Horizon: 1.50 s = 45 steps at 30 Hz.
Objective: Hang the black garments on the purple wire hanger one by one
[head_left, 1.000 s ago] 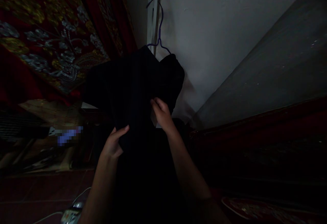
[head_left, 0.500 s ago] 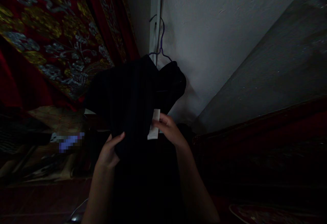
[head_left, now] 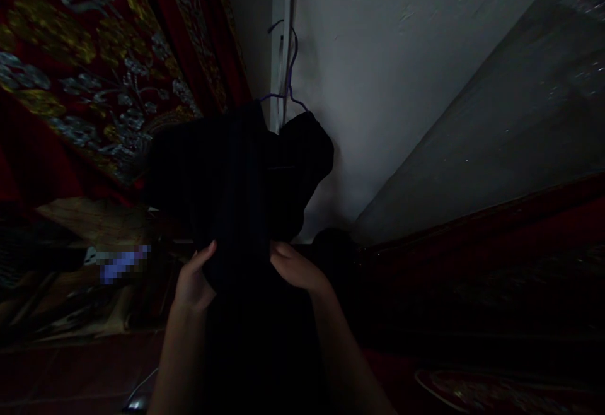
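A dark garment (head_left: 231, 169), close to black in the dim light, hangs from a thin purple hanger (head_left: 288, 87) hooked on a narrow upright post (head_left: 280, 55). My left hand (head_left: 195, 279) grips the garment's left edge low down, thumb in front and the other fingers behind the cloth. On the opposite side my right hand (head_left: 295, 267) closes on the right edge at about the same height, its fingertips partly hidden by the fabric. The lower part of the garment melts into the darkness between my forearms.
Red cloth with gold and silver embroidery (head_left: 94, 43) hangs at the left. A pale wall (head_left: 368, 74) stands behind the garment. Clutter with a blurred blue object (head_left: 123, 265) lies at the lower left, above a reddish tiled floor (head_left: 70, 371). Dark red fabric (head_left: 520, 213) runs along the right.
The white label that my right hand held has gone from sight. My right hand has shifted left and down onto the cloth's edge; my left hand stays on its edge.
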{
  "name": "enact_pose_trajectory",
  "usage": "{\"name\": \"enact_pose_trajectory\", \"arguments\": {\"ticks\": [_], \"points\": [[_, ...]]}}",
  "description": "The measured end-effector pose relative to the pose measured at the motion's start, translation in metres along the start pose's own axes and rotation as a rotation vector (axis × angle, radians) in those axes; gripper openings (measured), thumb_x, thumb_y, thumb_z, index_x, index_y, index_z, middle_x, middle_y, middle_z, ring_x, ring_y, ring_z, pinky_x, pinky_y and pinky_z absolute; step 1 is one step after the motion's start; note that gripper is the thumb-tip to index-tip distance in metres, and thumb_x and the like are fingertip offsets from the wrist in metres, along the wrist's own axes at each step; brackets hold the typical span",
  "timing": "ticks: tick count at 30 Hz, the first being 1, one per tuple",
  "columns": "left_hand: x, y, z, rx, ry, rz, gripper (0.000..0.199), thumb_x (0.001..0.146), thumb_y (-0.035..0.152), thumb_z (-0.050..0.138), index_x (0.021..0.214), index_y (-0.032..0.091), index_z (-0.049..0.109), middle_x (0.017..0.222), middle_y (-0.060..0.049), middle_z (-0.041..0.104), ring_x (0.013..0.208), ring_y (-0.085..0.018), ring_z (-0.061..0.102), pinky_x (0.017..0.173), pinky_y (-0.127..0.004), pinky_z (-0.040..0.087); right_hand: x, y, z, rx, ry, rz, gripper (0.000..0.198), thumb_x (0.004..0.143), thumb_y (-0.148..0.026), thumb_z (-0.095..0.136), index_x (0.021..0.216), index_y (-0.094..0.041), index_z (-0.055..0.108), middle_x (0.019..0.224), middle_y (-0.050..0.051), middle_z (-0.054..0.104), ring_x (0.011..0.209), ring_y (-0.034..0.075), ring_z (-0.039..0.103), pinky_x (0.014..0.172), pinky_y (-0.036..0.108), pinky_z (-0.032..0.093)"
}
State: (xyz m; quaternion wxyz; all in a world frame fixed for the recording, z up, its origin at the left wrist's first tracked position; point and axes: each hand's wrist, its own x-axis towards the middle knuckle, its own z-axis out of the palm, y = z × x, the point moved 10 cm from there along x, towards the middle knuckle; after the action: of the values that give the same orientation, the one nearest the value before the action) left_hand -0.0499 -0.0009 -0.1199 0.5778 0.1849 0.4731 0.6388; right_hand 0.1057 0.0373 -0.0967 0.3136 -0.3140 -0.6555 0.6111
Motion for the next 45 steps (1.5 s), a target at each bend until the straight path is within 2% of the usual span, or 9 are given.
{"name": "enact_pose_trajectory", "arguments": {"ticks": [7, 13, 19, 25, 28, 31, 35, 38, 45], "points": [[-0.009, -0.019, 0.007, -0.109, 0.119, -0.140, 0.026, 0.059, 0.027, 0.085, 0.081, 0.018, 0.074, 0.088, -0.009, 0.079, 0.095, -0.036, 0.076, 0.087, -0.044, 0.065, -0.037, -0.008, -0.095, -0.038, 0.635, -0.148, 0.022, 0.090, -0.043, 0.058, 0.093, -0.024, 0.068, 0.094, 0.003, 0.071, 0.093, 0.021, 0.064, 0.085, 0.033, 0.048], [-0.025, -0.045, 0.034, -0.131, -0.002, -0.266, 0.022, 0.060, 0.020, 0.083, 0.077, 0.015, 0.070, 0.074, -0.008, 0.076, 0.088, -0.032, 0.077, 0.085, -0.040, 0.065, -0.016, 0.057, -0.062, -0.035, 0.316, 0.189, 0.050, 0.093, -0.062, 0.044, 0.072, -0.019, 0.060, 0.067, 0.003, 0.061, 0.063, 0.015, 0.055, 0.062, 0.029, 0.042], [-0.034, -0.056, 0.041, -0.158, 0.054, -0.363, 0.021, 0.061, 0.014, 0.079, 0.080, 0.014, 0.070, 0.077, -0.008, 0.076, 0.078, -0.029, 0.076, 0.079, -0.040, 0.065, -0.012, 0.056, -0.059, 0.069, 0.274, 0.117, 0.029, 0.085, -0.041, 0.054, 0.066, -0.019, 0.057, 0.061, -0.001, 0.056, 0.055, 0.012, 0.048, 0.056, 0.025, 0.036], [-0.004, -0.026, 0.003, -0.168, 0.276, -0.086, 0.029, 0.073, 0.019, 0.075, 0.100, 0.014, 0.072, 0.099, -0.007, 0.075, 0.095, -0.024, 0.072, 0.093, -0.038, 0.058, -0.026, 0.049, -0.082, 0.062, 0.380, 0.078, 0.034, 0.082, -0.045, 0.055, 0.059, -0.019, 0.056, 0.053, -0.002, 0.049, 0.052, 0.010, 0.044, 0.054, 0.025, 0.032], [-0.008, 0.016, -0.014, 0.034, 0.412, 0.448, 0.051, 0.068, 0.017, 0.080, 0.117, 0.022, 0.068, 0.120, -0.004, 0.069, 0.115, -0.023, 0.064, 0.104, -0.037, 0.050, -0.029, 0.052, -0.083, 0.122, 0.405, 0.108, 0.031, 0.077, -0.045, 0.057, 0.062, -0.018, 0.060, 0.053, -0.001, 0.051, 0.051, 0.010, 0.045, 0.052, 0.025, 0.031], [-0.027, 0.026, 0.010, 0.410, 0.370, 0.841, 0.057, 0.073, 0.021, 0.080, 0.127, 0.027, 0.065, 0.136, -0.004, 0.059, 0.128, -0.024, 0.054, 0.109, -0.038, 0.044, -0.029, 0.052, -0.085, 0.186, 0.480, 0.098, 0.027, 0.073, -0.042, 0.056, 0.065, -0.017, 0.064, 0.054, 0.000, 0.054, 0.051, 0.011, 0.047, 0.052, 0.025, 0.031], [-0.008, -0.039, 0.056, 0.623, 0.007, 0.713, 0.048, 0.078, 0.019, 0.072, 0.125, 0.023, 0.064, 0.127, -0.008, 0.063, 0.119, -0.025, 0.059, 0.105, -0.040, 0.046, -0.024, 0.052, -0.073, 0.189, 0.434, 0.091, 0.026, 0.074, -0.039, 0.057, 0.065, -0.017, 0.065, 0.056, 0.000, 0.056, 0.053, 0.011, 0.049, 0.052, 0.025, 0.032], [0.003, -0.081, 0.068, 0.603, -0.072, 0.597, 0.039, 0.079, 0.013, 0.061, 0.119, 0.018, 0.064, 0.115, -0.009, 0.068, 0.109, -0.024, 0.064, 0.099, -0.039, 0.050, -0.019, 0.047, -0.056, 0.128, 0.290, 0.096, 0.025, 0.076, -0.036, 0.057, 0.065, -0.016, 0.066, 0.052, -0.001, 0.053, 0.050, 0.010, 0.046, 0.053, 0.025, 0.032], [-0.005, -0.066, 0.087, 0.635, -0.186, 0.711, 0.018, 0.089, 0.017, 0.058, 0.100, 0.016, 0.071, 0.094, -0.006, 0.071, 0.090, -0.019, 0.068, 0.082, -0.030, 0.053, -0.025, 0.039, -0.058, 0.165, 0.331, 0.101, 0.029, 0.078, -0.043, 0.060, 0.071, -0.016, 0.068, 0.050, -0.003, 0.051, 0.047, 0.010, 0.044, 0.050, 0.024, 0.031]]}}
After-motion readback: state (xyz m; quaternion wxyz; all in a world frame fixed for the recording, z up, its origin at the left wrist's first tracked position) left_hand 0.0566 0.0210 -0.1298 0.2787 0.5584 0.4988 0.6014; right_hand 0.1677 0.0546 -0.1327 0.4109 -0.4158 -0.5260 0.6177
